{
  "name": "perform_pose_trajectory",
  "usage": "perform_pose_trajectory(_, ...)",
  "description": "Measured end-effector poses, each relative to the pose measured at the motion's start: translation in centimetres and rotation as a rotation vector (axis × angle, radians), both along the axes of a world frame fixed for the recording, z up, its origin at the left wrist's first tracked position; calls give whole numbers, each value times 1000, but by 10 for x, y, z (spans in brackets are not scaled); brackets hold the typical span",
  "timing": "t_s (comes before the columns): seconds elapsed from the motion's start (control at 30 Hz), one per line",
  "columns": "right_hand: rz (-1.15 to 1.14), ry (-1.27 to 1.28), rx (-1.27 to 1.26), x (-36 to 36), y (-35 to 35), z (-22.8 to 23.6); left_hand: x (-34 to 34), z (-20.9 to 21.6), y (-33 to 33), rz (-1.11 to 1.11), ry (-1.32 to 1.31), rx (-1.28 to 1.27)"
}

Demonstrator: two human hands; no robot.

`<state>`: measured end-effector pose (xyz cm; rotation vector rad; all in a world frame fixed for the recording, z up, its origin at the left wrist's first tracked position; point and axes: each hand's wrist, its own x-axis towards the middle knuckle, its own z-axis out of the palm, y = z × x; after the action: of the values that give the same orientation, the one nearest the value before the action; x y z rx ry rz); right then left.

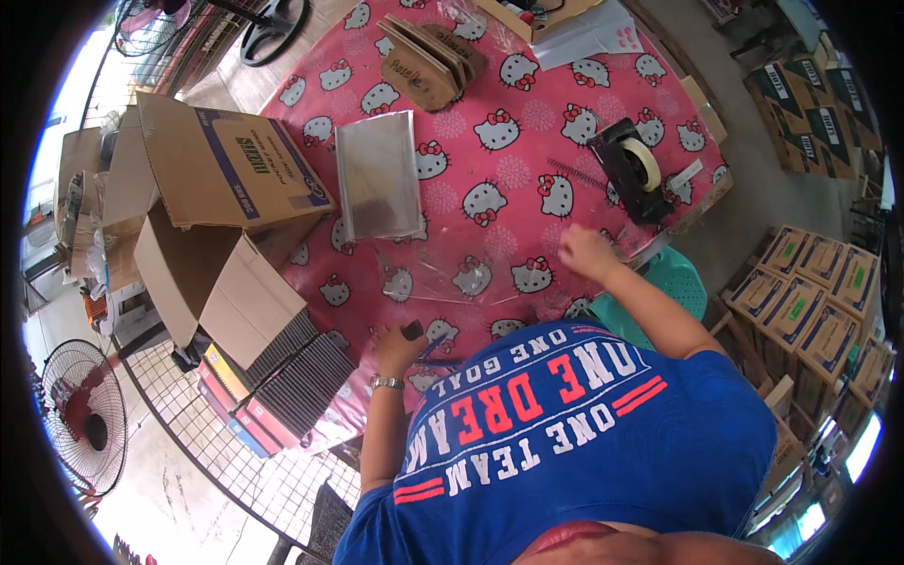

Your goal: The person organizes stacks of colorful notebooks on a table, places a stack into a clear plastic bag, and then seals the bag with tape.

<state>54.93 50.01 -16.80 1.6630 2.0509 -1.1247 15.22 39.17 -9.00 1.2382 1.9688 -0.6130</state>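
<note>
My left hand [397,352], with a metal watch on its wrist, is closed on a small dark block [412,330] near the table's front edge. A thin blue pen-like thing [434,345] lies just right of it. My right hand [586,252] hovers over or rests on the right part of the table, its fingers curled; what they hold, if anything, is hidden. Between the hands, a clear plastic bag [443,271] lies flat on the pink cartoon-print tablecloth [513,169]. Beyond it lies a stack of clear plastic sleeves [379,177].
An open cardboard box [240,165] stands at left, behind stacked spiral notebooks [306,367]. A black tape dispenser [631,174] and a loose wire spiral [576,174] are at right. Cardboard dividers [428,64] stand at the back. A green stool [676,282] is beside the table.
</note>
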Motion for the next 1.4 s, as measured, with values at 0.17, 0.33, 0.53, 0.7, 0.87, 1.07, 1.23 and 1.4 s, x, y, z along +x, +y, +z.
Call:
perform_pose_trajectory(0.17,-123,120,862,10,79,8,15,37,29,-36,62,207)
perform_pose_trajectory(0.33,-289,318,424,-7,132,7,48,65,51,-100,-75,539)
perform_pose_trajectory(0.53,-484,700,752,-59,291,61,123,47,94,-303,-450,794)
perform_pose_trajectory(0.7,-277,512,645,-88,347,47,154,0,127,-431,-392,538)
perform_pose_trajectory(0.87,-398,641,851,-76,324,37,132,12,160,-318,-483,566)
perform_pose_trajectory(1.07,22,150,733,-67,120,56,78,0,244,376,-572,994)
perform_pose_trajectory(1.23,132,69,706,-112,33,61,55,-10,317,358,-360,1015)
perform_pose_trajectory(1.4,-192,307,419,-101,43,34,79,-3,270,2,-157,1024)
